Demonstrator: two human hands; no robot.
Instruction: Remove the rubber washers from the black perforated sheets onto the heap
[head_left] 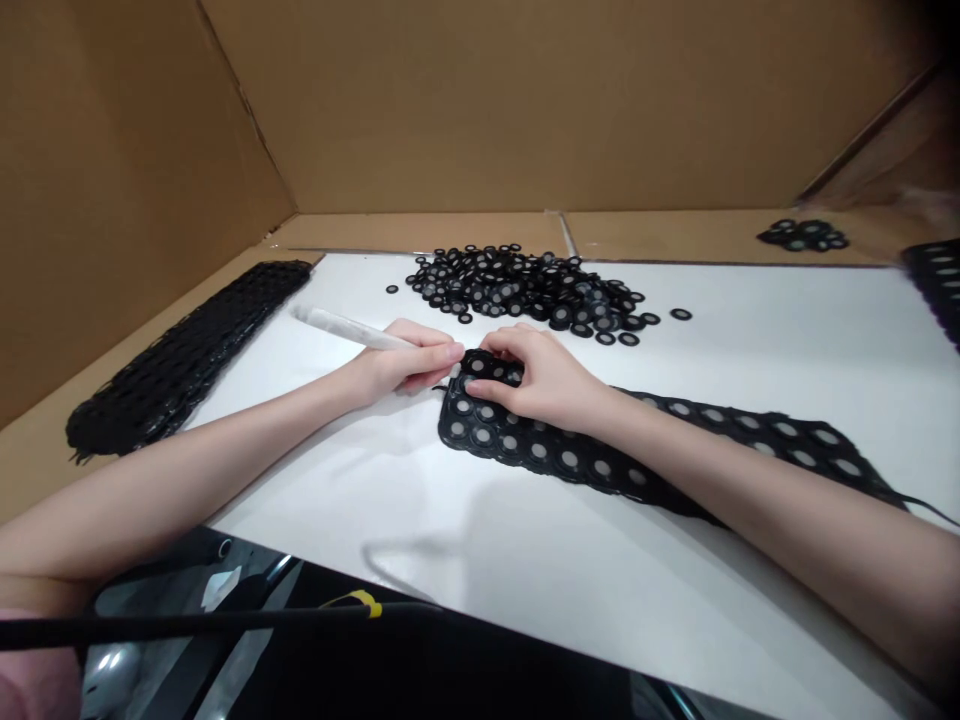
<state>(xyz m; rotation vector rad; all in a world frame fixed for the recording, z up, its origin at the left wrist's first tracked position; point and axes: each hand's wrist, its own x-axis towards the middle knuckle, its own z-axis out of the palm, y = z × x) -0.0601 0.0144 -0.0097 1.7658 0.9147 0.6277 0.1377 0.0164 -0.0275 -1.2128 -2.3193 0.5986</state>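
Note:
My left hand (409, 362) is closed around a white pen-like tool (337, 325), its back end pointing up to the left. The tool's tip is at the left corner of a black rubbery strip (540, 452) with rows of round grey spots. My right hand (544, 375) grips that same corner, thumb in front and fingers behind, partly hiding it. From there the strip runs right beneath my right forearm. Just beyond my hands lies a heap of black rings with grey centres (517, 285).
A stack of black perforated strips (187, 360) lies along the left side of the white board (360, 510). More black rings (804, 235) sit at the back right, near another black strip (937, 285). Cardboard walls (525, 110) enclose the back and sides.

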